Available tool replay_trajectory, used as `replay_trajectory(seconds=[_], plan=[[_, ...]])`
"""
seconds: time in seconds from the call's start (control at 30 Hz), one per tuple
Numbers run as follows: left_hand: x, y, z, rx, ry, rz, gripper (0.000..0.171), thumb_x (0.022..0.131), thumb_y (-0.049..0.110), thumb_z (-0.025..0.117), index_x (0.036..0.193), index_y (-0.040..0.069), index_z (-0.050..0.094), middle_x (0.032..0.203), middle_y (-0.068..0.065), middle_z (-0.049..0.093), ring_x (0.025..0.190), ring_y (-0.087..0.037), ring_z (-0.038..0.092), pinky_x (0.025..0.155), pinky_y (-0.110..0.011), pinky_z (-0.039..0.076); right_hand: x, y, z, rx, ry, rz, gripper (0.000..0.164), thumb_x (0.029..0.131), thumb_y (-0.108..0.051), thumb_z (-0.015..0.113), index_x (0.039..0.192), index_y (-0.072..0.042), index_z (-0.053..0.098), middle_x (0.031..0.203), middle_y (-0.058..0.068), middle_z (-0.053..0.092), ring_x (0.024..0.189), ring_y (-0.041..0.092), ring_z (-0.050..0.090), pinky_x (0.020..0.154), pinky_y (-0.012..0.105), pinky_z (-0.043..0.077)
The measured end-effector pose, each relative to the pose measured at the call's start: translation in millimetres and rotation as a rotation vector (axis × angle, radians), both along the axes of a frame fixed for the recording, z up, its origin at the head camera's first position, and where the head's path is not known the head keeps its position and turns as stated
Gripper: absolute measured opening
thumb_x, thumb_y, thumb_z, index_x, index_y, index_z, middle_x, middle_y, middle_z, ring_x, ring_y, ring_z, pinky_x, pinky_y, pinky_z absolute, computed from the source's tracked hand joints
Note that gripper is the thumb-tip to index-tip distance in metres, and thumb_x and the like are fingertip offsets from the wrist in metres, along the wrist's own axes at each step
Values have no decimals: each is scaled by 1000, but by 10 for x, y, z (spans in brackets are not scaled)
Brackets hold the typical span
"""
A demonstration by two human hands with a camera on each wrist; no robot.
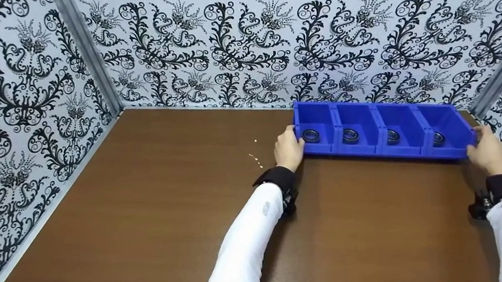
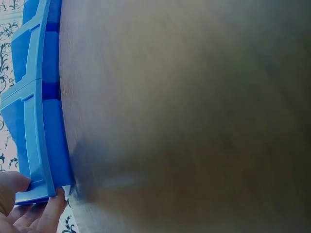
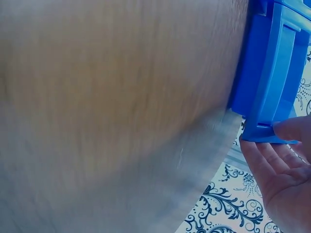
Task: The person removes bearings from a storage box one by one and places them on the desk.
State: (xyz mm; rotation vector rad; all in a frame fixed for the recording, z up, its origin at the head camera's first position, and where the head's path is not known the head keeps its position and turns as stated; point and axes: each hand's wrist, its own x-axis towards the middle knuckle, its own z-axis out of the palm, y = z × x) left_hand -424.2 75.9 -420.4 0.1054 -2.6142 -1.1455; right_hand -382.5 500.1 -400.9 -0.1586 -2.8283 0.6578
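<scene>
A long blue bin row (image 1: 402, 150) with several side-by-side compartments stands at the back right of the table, along the patterned wall. One dark metal ring, which looks like a ball bearing (image 1: 311, 136), lies in each compartment. My left hand (image 1: 289, 149) grips the bin's left end; in the left wrist view the thumb (image 2: 13, 183) lies over the edge and the fingers sit against the outer side. At the opposite end, my right hand (image 1: 490, 153) holds the bin the same way, its thumb (image 3: 290, 129) inside the edge and its fingers (image 3: 265, 158) outside.
The brown wooden table (image 1: 146, 232) reaches back to walls (image 1: 236, 31) covered in black-and-white scrollwork. Grey posts (image 1: 89, 50) mark the corners. Small bright specks (image 1: 256, 159) show on the tabletop left of the bin.
</scene>
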Motion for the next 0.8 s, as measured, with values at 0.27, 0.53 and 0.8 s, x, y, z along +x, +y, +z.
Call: replay_trajectory(seconds=[0.27, 0.53, 0.8], plan=[[56, -52, -30, -9, -2, -15, 39, 86, 18, 62, 124, 15, 56, 114, -9, 67, 96, -28, 66, 76, -42, 55, 64, 20, -11, 2, 10, 40, 54, 85, -4, 45, 130, 17, 24, 116, 45, 41, 100, 57, 43, 86, 64, 35], [114, -106, -47, -28, 31, -22, 38, 84, 17, 63, 121, 14, 57, 111, -10, 68, 95, -29, 67, 76, -43, 55, 178, -43, -59, -12, 63, 55, 51, 84, -2, 44, 128, 17, 26, 115, 44, 43, 96, 55, 48, 80, 60, 39], [207, -210, -25, -39, -4, -14, 39, 84, 18, 61, 122, 15, 56, 113, -10, 67, 95, -30, 67, 75, -44, 55, 222, -116, -98, -17, 39, 12, 52, 86, -7, 44, 132, 9, 27, 118, 38, 46, 93, 54, 51, 73, 61, 41]])
